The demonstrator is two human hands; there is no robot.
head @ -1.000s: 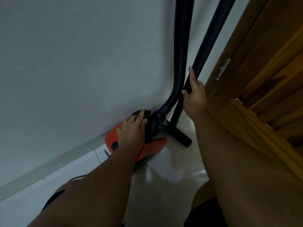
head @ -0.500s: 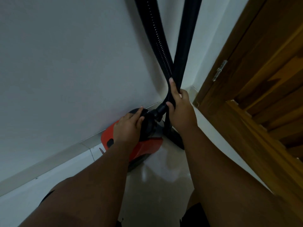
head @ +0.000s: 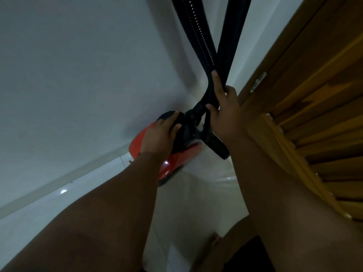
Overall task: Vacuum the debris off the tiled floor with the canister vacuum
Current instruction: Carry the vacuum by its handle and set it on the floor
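Canister vacuum (head: 172,163) sits on the glossy tiled floor (head: 196,203) at the far end of the scene, tucked right against the white wall (head: 78,75) and its pale skirting, red shell catching a small glint of light. Left hand (head: 160,136) is planted on top of it — palm over the red body, fingers (head: 172,118) curled forward and close together around the black domed part where the hose plugs in. Whether they truly grip it or only rest there, hard to say from this angle.

Right hand (head: 224,112) is just to the right, wrapped around the black wand (head: 231,36) low down, near where it crosses the ribbed hose (head: 194,22). Index finger lies straight up along the tube, the other fingers fold round behind it, thumb presses in at the hose cuff — a firm clasp, tube touching the palm. Hose and wand rise out of the top of the view, forming a narrow X above the hand. Below the hand, the black floor nozzle (head: 218,146) stands on the tile just right of the canister.

Wooden door (head: 314,95) with slats fills the right side, a metal hinge (head: 259,81) on its frame. No brand or lettering readable on the vacuum; the picture is dim and a little blurred.
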